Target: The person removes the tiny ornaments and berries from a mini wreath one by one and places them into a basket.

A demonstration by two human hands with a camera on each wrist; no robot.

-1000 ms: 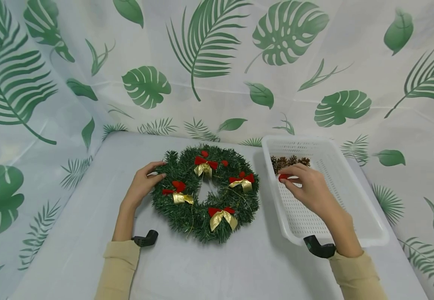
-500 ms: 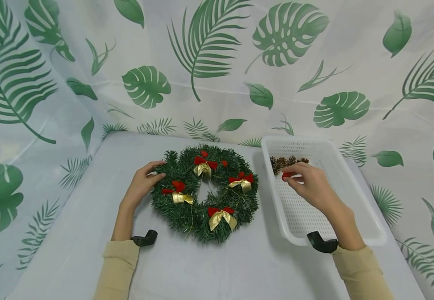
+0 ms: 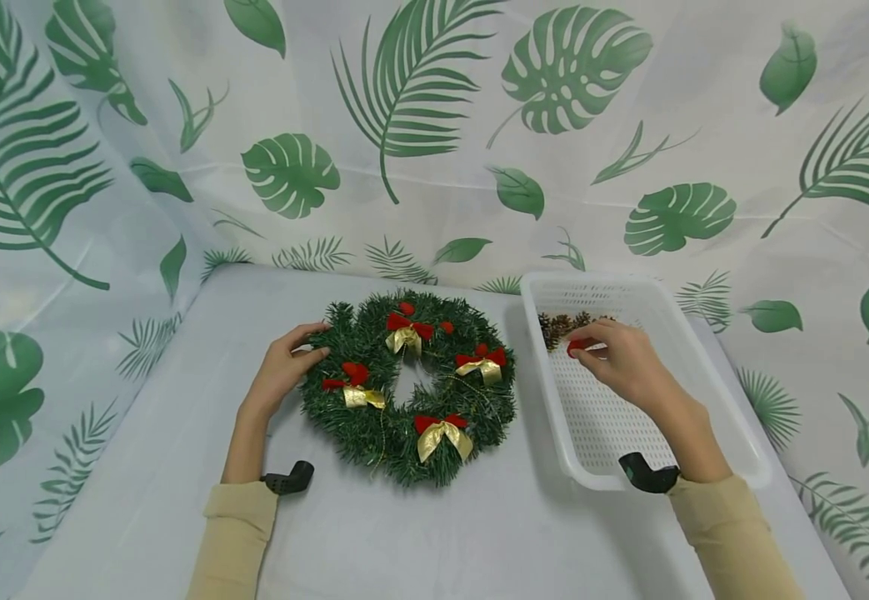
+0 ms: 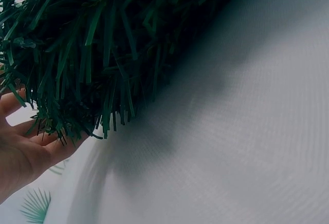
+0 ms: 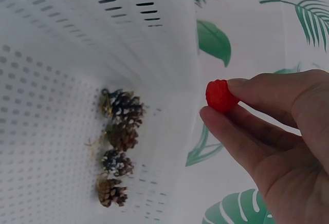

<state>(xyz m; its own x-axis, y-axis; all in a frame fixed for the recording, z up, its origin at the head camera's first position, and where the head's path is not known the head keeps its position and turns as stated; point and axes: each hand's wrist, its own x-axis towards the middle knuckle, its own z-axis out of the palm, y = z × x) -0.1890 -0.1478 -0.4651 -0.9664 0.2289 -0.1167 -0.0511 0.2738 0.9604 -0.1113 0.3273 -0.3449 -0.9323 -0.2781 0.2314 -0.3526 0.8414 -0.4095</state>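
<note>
While the left hand (image 3: 280,375) rests loosely, fingers slightly parted, against the left edge of the wreath (image 3: 397,437) at centre frame, the right hand (image 3: 624,362) pinches 1 red ball (image 5: 220,96) between thumb and fingertips above the basket (image 3: 606,421), right of centre. The wreath carries 4 bows (image 3: 444,437). 4 pine cones (image 5: 122,135) line the basket's far left side. A strip of bench (image 3: 419,542) separates wreath and basket, widening toward the bottom of the frame.

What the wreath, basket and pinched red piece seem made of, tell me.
Wreath: likely plastic tinsel, slightly glossy; its flat green strips catch light. Basket: probably moulded plastic, smooth white, with regular slots. Red piece: matte-looking, bumpy; perhaps plastic or foam, unclear which.
</note>
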